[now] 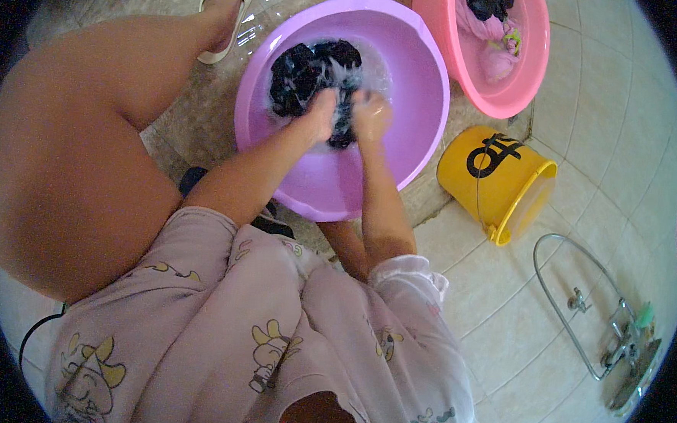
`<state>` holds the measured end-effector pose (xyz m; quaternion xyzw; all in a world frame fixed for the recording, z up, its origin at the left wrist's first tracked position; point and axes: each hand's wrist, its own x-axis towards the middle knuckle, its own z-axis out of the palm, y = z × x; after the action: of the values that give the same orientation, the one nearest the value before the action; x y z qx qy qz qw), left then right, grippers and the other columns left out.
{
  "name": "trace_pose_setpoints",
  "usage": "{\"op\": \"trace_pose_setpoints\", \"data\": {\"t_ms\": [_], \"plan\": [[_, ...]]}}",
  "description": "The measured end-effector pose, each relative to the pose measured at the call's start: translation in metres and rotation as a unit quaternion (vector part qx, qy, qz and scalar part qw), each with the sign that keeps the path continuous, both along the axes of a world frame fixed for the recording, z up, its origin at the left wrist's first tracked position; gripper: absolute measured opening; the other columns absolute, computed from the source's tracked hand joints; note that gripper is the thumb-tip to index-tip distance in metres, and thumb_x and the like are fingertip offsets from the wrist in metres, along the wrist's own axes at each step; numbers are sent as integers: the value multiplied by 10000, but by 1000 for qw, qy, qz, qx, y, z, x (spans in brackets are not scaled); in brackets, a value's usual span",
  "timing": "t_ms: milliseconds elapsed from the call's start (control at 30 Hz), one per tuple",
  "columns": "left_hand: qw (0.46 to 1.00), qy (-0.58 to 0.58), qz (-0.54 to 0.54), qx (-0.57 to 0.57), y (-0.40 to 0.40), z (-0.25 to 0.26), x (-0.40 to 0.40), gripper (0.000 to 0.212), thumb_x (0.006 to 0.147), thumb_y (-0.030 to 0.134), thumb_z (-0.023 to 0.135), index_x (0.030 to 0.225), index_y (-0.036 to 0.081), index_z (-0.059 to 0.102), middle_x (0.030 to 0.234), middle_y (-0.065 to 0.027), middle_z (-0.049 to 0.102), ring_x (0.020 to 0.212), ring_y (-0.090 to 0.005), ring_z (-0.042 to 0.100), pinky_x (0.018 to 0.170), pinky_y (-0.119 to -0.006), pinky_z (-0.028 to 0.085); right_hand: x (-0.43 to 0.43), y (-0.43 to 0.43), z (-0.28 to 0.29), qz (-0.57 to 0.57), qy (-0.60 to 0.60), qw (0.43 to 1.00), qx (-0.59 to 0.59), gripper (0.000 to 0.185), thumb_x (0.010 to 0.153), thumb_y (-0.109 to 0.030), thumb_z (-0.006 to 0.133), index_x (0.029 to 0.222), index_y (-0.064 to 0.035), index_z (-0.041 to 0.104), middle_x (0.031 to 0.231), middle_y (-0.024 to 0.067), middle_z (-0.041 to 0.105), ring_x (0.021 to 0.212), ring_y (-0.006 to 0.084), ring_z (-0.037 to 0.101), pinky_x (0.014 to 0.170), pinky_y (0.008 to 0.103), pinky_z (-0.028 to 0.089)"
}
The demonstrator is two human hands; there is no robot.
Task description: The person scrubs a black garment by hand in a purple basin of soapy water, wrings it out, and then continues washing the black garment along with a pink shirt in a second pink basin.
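Note:
A purple plastic basin (pixel 342 197) stands on the floor in front of me with foamy water in its bottom. Dark wet cloth (pixel 292 80) lies bunched in the water. Both my left hand (pixel 322 114) and my right hand (pixel 372 117) are down in the basin, gripping a dark stretch of that cloth between them. Motion blurs the hands, and white suds streak the fabric there. Finger details are partly hidden by blur and foam.
A pink basin (pixel 538 67) with pink and black wet cloth (pixel 491 27) stands beyond, to the right. The yellow bucket (pixel 462 160) is tipped towards the tiled wall (pixel 500 312). A shower hose (pixel 559 321) with tap hangs there. The floor (pixel 292 8) is wet.

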<state>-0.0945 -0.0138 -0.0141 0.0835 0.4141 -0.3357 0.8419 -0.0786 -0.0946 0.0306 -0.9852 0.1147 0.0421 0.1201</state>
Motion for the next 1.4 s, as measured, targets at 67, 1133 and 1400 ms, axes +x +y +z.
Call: {"op": "trace_pose_setpoints", "data": {"t_ms": [67,1133,1400], "plan": [[995,41,-46,76,-9,3,0,299,786,373,450,762,90,541,714,-75,559,674,-230,544,635,-380,456,-8,-6,-10,-41,7,999,10,369,745,-362,481,653,-33,619,656,191,594,581,363,575,543,448,453],[821,-179,-176,513,40,-7,51,582,744,499,547,1240,228,409,1318,-97,324,1201,-332,279,972,-493,228,-5,-34,-77,-210,-26,945,248,322,761,-63,525,1076,-10,478,990,142,563,891,279,539,780,388,424],[969,-243,-43,25,62,76,42,425,816,421,505,1069,82,541,913,-87,585,808,-194,564,712,-343,469,-41,54,97,231,66,935,261,288,701,-216,647,887,-8,577,839,178,598,755,321,592,675,374,473]]}}
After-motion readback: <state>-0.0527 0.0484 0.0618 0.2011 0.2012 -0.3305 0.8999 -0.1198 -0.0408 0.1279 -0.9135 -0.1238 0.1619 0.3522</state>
